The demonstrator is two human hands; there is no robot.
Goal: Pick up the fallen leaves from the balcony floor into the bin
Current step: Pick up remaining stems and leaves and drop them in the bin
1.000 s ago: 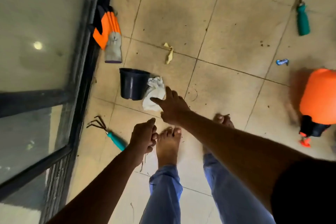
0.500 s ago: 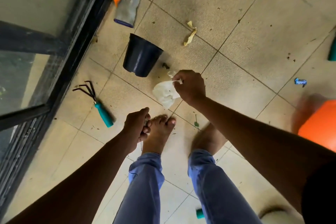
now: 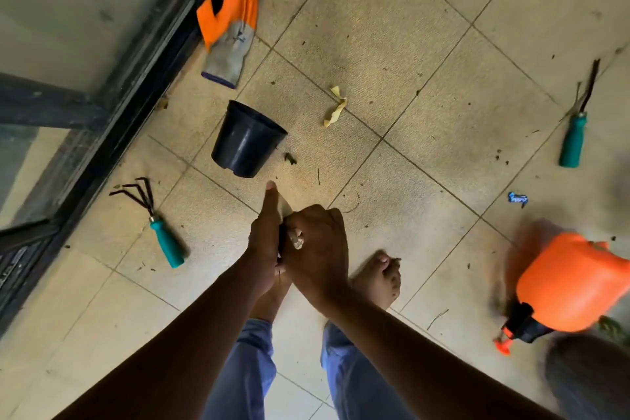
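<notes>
Both hands are being held together over the tiled balcony floor [image 3: 392, 45], right above the bare feet. The right hand [image 3: 317, 249] is being curled around a crumpled pale scrap [image 3: 297, 239], maybe tissue or a dried leaf, hard to tell which, and it's being pressed against the left hand [image 3: 266, 239]. The left hand's grip is being kept mostly straight, with 1 finger pointing up toward the pot, and a bit of the pale scrap is peeking out beside that finger, so the scrap is being sandwiched between the 2 palms. Whether the left fingers are being wrapped round it can't be told.

The black plastic pot [image 3: 247, 140] is being left standing on the floor just beyond the hands, tilted-looking from this angle, near the glass door frame [image 3: 112, 119]. 1 yellow curled leaf [image 3: 335, 106] is lying on the tiles to the right of the pot, well apart from the hands, and small dark bits of debris are scattered around.

Other stuff lying about: an orange and grey work glove [image 3: 231, 24] by the door track, a hand rake with a teal handle [image 3: 160, 229] on the left, another teal-handled tool [image 3: 574, 133] far right, a small blue wrapper [image 3: 517, 198], and an orange pressure sprayer [image 3: 569, 283] tipped over at the right edge.
</notes>
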